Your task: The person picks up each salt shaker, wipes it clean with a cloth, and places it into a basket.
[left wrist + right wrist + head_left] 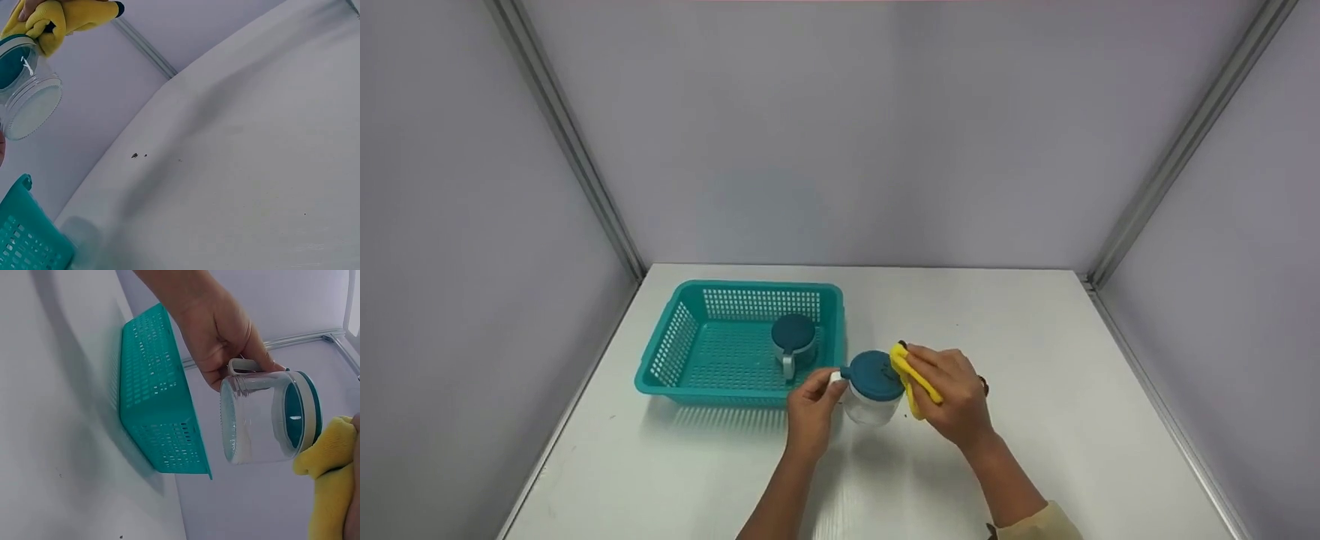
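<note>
A clear jar point(259, 419) with a teal lid point(876, 375) and a white handle hangs above the table. My left hand point(811, 409) grips that handle, as the right wrist view point(219, 332) also shows. My right hand point(956, 394) holds a folded yellow cloth point(911, 379) against the right edge of the lid. In the left wrist view the cloth point(62, 19) covers part of the lid's rim, and only fingertips of the right hand show there. Through its side the jar looks see-through, with nothing visible inside.
Left of the hands stands a teal plastic basket point(660, 392) with perforated walls. Inside it, near the right wall, is a second lidded jar point(793, 334) with its handle facing me. The white table point(1020, 450) has a few dark specks. Grey walls point(870, 135) enclose it.
</note>
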